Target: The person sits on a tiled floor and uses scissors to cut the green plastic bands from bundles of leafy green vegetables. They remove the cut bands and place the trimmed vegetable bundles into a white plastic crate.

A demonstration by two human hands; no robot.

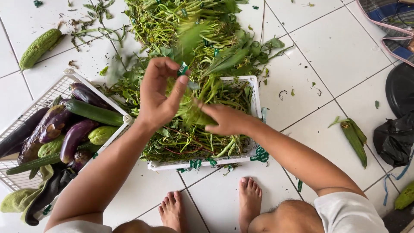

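Head view shows your bare feet (pixel 172 209) on a white tiled floor (pixel 336 47) with dark grout lines. Just beyond your toes sits a white plastic basket (pixel 254 92) full of leafy green stems (pixel 189 142), with green tape strips hanging at its near rim. Your right hand (pixel 226 120) is over the basket, its fingers closed on a blurred bunch of greens (pixel 196 115). Your left hand (pixel 158 96) is raised just beside it, thumb and fingers pinching a green tape band (pixel 183 69). To your left a second white basket (pixel 69 80) holds purple eggplants (pixel 75 136), cucumbers (pixel 95 113) and a cloth. Beyond the baskets a loose heap of greens (pixel 189 30) spreads over the tiles, with scraps scattered around. A bitter gourd (pixel 39 47) lies far left. To your right lie a ridged gourd (pixel 354 138), a black bag (pixel 394 138) and, farther off, a striped cloth (pixel 388 21).
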